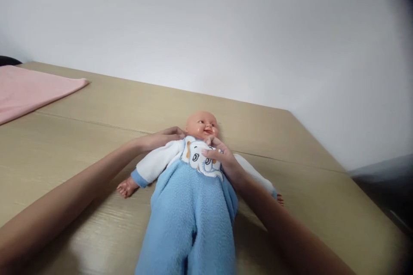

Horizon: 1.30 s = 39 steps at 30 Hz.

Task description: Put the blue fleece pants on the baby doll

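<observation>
Upper left of the frame: a pink cloth (29,90) lies flat on the tan wooden table (322,206), well apart from everything else. Nothing sits on it.

Left of centre: your left hand (161,137) reaches in from the lower left, forearm low over the table. Fingers are held together and curled at the doll's shoulder and collar, just beside the head. Whether they pinch cloth there you cannot tell; the fingertips are hidden behind the sleeve.

Centre: the doll (193,206) lies on its back on the table, head toward the wall, legs toward you. It wears a blue fleece suit (190,223) with white sleeves and an elephant patch (201,161) on the chest. One bare hand of the doll shows at the left cuff.

Right of centre: your right hand (222,157) rests on the doll's chest, touching the patch. Fingers are loosely bent and slightly apart, tips at the collar under the chin; thumb lies across the patch.

Behind: plain white wall (226,30).
</observation>
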### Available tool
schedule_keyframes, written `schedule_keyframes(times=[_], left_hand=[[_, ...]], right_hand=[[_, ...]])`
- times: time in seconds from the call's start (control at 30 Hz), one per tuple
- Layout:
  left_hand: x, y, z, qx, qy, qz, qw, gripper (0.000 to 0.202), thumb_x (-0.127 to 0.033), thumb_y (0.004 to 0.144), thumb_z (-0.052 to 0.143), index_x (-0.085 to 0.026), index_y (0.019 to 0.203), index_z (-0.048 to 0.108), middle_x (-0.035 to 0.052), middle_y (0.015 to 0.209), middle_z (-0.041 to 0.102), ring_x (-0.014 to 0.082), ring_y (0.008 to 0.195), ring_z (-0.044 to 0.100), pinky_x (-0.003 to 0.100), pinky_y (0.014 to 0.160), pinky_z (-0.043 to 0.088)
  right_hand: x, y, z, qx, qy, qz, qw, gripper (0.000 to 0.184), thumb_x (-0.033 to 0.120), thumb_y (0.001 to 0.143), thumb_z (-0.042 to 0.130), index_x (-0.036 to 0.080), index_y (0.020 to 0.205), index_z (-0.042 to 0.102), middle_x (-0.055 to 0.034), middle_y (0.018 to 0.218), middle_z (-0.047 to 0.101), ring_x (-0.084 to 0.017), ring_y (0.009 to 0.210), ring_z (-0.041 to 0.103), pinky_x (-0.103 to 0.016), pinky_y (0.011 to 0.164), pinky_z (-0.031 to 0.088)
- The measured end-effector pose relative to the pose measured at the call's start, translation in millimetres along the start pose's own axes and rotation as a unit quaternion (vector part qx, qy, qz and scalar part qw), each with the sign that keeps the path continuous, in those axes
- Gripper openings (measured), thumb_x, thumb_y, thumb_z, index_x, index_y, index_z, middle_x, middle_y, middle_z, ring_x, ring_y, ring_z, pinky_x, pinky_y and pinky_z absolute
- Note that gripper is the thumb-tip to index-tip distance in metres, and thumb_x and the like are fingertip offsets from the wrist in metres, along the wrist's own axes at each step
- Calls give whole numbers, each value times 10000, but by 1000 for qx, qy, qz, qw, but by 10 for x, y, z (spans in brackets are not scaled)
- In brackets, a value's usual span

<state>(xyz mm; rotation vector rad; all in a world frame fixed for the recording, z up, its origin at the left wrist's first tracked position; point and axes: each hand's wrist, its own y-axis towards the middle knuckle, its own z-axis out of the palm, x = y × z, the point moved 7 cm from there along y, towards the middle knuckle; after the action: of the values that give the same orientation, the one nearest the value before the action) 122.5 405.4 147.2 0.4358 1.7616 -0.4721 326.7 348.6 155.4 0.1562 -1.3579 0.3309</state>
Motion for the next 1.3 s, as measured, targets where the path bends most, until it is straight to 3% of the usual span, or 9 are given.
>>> schedule_keyframes(times=[0.13,0.27,0.43,0.63,0.73,0.8,0.9,1.07,1.3], left_hand=[[-49,-78,-163,58,127,-41,989,636,-807,965,742,-217,1182,641,52,1132,691,256,1062,626,369,912,510],[-52,-110,-170,128,127,-15,984,505,-626,954,814,-237,1219,632,55,1181,690,263,1112,637,363,961,515],[21,-79,-185,149,137,3,979,437,-541,990,775,-240,1286,663,73,1282,714,284,1231,652,365,1035,519],[-223,-186,-183,89,261,41,960,428,-580,1057,669,-232,1306,662,112,1332,743,317,1225,687,428,1047,549],[-646,-331,12,0,316,158,935,380,-562,1135,580,-236,1312,665,130,1387,715,348,1338,637,499,1150,518],[-913,-402,312,-6,324,235,916,318,-501,1182,541,-242,1331,651,128,1411,695,343,1419,593,514,1210,495],[-1171,-342,838,7,371,314,874,285,-435,1187,575,-209,1341,654,160,1396,706,374,1427,579,567,1264,456],[-1042,142,1365,20,484,260,835,188,-309,1140,676,-134,1200,706,187,1216,783,389,1167,713,546,1036,552],[-981,143,1367,42,342,363,866,187,-334,1208,550,-193,1147,657,116,1103,771,276,1019,726,379,896,536]], right_hand=[[328,-126,32,-20,-209,-77,975,361,462,889,905,263,1028,638,-6,1029,711,-179,817,636,-299,700,498],[471,-157,-127,19,-419,-53,906,284,512,989,807,279,1135,738,-43,1120,768,-261,971,721,-386,862,551],[482,-87,-444,59,-440,-2,896,414,584,945,841,271,1202,754,-59,1096,818,-332,1072,767,-435,915,604],[563,-530,-544,-22,-498,-102,861,390,533,1019,798,288,1317,746,-83,1317,793,-360,1250,725,-534,1131,561],[441,-969,-806,-74,-475,-122,868,627,529,902,948,343,1456,720,-106,1493,734,-454,1410,657,-645,1227,510],[298,-1235,-1055,-103,-456,-110,877,754,460,833,1014,390,1516,702,-118,1543,720,-499,1437,641,-675,1231,502],[113,-1504,-1393,-154,-460,-84,871,623,429,858,983,359,1437,766,-154,1430,777,-518,1316,698,-693,1149,544],[35,-1595,-1681,-243,-363,-86,895,583,472,772,1018,256,1263,787,-127,1182,845,-404,1041,800,-566,932,670],[229,-1321,-1544,-260,-225,-138,929,686,474,673,1099,275,1163,662,-50,1066,815,-262,909,777,-397,822,649]])
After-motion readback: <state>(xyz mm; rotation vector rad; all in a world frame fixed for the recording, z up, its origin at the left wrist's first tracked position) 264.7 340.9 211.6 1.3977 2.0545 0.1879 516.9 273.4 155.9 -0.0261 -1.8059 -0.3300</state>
